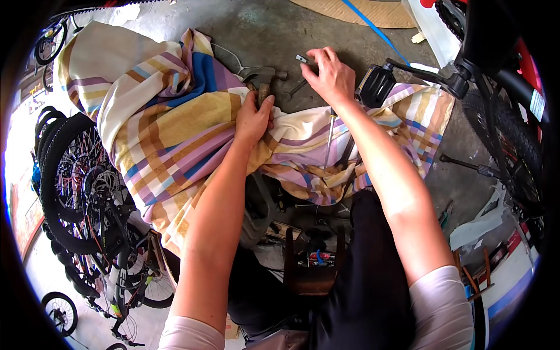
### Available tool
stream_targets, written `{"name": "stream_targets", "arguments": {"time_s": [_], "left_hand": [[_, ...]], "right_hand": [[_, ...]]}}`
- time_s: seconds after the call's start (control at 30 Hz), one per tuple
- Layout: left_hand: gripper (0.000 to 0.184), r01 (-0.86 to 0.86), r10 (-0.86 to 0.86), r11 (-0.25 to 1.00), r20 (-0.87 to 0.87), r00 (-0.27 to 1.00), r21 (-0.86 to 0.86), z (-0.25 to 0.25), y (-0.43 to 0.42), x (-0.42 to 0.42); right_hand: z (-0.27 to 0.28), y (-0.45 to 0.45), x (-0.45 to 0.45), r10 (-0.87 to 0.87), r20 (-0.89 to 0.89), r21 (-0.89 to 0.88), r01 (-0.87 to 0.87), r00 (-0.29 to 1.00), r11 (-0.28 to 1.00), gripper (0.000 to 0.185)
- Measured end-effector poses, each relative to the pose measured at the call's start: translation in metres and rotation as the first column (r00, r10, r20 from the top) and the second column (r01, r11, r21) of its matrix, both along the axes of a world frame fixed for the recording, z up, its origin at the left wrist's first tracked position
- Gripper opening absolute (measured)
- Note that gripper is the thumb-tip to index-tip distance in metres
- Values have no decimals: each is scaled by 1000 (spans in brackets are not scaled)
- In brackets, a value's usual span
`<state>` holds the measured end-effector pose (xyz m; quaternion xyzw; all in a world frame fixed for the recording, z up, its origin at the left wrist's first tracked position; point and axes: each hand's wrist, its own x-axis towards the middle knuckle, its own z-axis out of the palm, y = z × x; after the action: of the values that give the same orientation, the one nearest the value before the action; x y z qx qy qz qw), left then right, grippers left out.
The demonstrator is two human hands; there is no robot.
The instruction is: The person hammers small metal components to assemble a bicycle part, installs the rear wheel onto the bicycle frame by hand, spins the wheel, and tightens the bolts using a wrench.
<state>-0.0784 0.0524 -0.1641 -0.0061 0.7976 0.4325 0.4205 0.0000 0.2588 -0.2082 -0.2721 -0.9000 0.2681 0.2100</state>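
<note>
My left hand (254, 119) is closed round the handle of a hammer (265, 77), whose metal head points up and to the right. Nearby, my right hand (331, 76) hovers over the grey floor with its fingers apart. A small metal piece (301, 59) shows beside its fingertips; whether they touch it is unclear. Under that hand a wrench (298, 87) lies on the floor. A plaid cloth (169, 131) spreads below both forearms, with a long screwdriver (330, 140) on it. Right of my right wrist is a black bicycle pedal (376, 86).
Bicycle wheels (73, 181) stand at the left. Another bicycle's tire (507, 134) and crank arm (417, 70) are at the right. A blue strap (373, 26) and cardboard (356, 11) lie at the top. Between my legs sits a brown stool (309, 283).
</note>
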Motion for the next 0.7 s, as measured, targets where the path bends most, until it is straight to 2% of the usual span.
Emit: {"name": "stream_targets", "arguments": {"time_s": [0.13, 0.37, 0.43, 0.47, 0.5, 0.53, 0.57, 0.63, 0.67, 0.7], "left_hand": [[36, -10, 10, 1000, -18, 1000, 0, 0, 0, 1], [36, -1, -1, 999, -29, 1000, -40, -2, 1, 0], [34, 56, -88, 984, -192, 977, -166, -6, 3, 3], [34, 55, -87, 984, -189, 978, -168, -1, 8, 12], [31, -3, -171, 955, -556, 813, -297, 5, 14, 26], [29, -109, -280, 917, -813, 510, -385, 14, 21, 35], [29, -110, -275, 919, -814, 512, -380, 22, 24, 40], [25, 68, -233, 972, -863, 449, -227, 37, 30, 50], [21, 113, -221, 975, -763, 607, -192, 40, 37, 56], [19, 187, -301, 953, -779, 550, -236, 39, 42, 57]], "right_hand": [[-3, 1, 2, 94, -15, 74, -93, 995, 993, 19], [-10, 1, 0, 55, 8, 93, -56, 998, 994, 15], [-10, 1, 2, 60, -13, 78, -59, 998, 995, 13], [-7, 0, 5, 62, -11, 76, -61, 998, 995, 13], [-3, -2, 11, 139, -27, 39, -138, 990, 990, 13], [3, -4, 18, 215, -47, 7, -215, 975, 977, 13], [12, -11, 27, 262, -83, -44, -267, 961, 963, 14], [33, -26, 52, 354, -90, -204, -365, 931, 908, 15], [47, -33, 66, 357, -98, -282, -370, 929, 885, 15], [62, -39, 81, 360, -107, -359, -374, 927, 855, 14]]}}
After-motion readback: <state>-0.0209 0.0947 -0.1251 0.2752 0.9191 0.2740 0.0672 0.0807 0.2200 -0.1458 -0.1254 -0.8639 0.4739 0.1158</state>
